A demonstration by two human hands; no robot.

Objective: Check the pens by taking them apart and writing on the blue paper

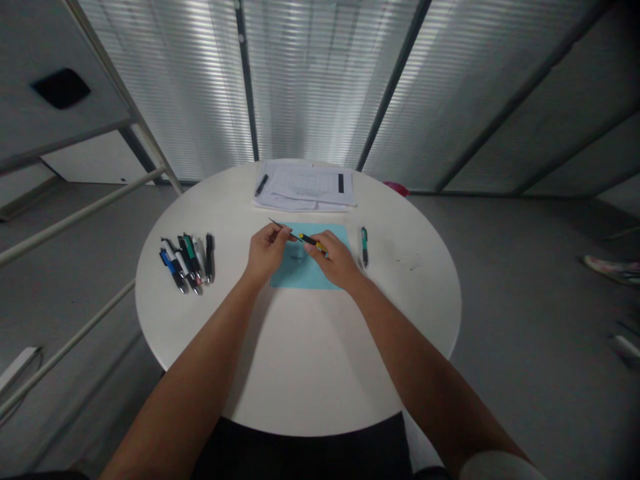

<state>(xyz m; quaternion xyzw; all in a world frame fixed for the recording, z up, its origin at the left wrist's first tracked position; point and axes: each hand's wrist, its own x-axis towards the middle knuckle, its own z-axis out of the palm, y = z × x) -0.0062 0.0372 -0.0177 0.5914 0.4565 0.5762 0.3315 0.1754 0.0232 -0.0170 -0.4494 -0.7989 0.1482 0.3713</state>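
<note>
My left hand (267, 252) pinches a thin dark rod (281, 225) that looks like a pen refill, tilted with one end up to the left. In my right hand (334, 257) is a yellow-and-black pen-like piece (308, 239), its dark end turned toward the rod. The two pieces come close together; whether they touch I cannot tell. Both hands are over a light blue sheet (310, 275). A small dark mark or part (297, 258) shows on the sheet, too small to name. Just right of the sheet lies a green-and-black pen (365, 248).
A pile of several pens (187, 261) lies at the left of the round white table (310, 373). Papers (300, 187) with a black pen (261, 185) on them are at the far edge. A white metal frame (85, 213) stands left, with blinds behind.
</note>
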